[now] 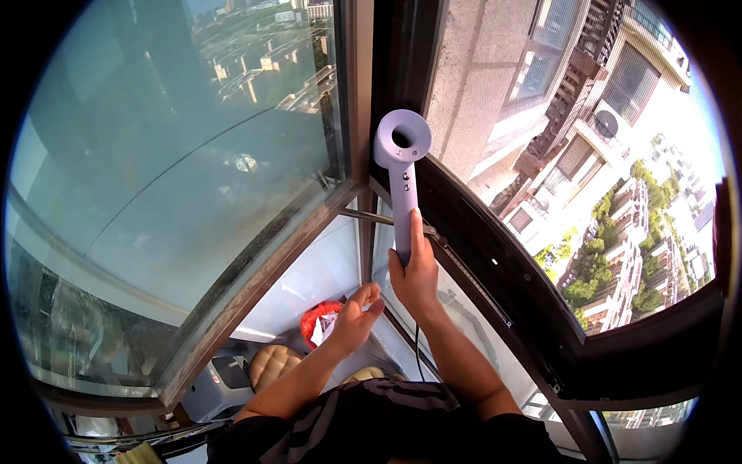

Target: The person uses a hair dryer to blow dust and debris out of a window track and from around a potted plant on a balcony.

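A pale lilac hair dryer (403,136) with a round, hollow head stands upright in my right hand (418,275), which is wrapped around the lower handle. One finger stretches up along the handle, below two small buttons. A dark cord (417,348) hangs beneath that hand. My left hand (359,316) is raised to the left of it and lower, fingers apart, holding nothing. Behind the dryer's head is the dark corner of a window frame (400,69).
An opened window sash (261,255) with a brown frame fills the left. A metal stay (365,216) crosses to the dark frame. At right, a screened window (493,87) shows buildings outside. Below are a red bag-lined bin (313,313), a tan quilted cushion (272,362) and a grey appliance (214,388).
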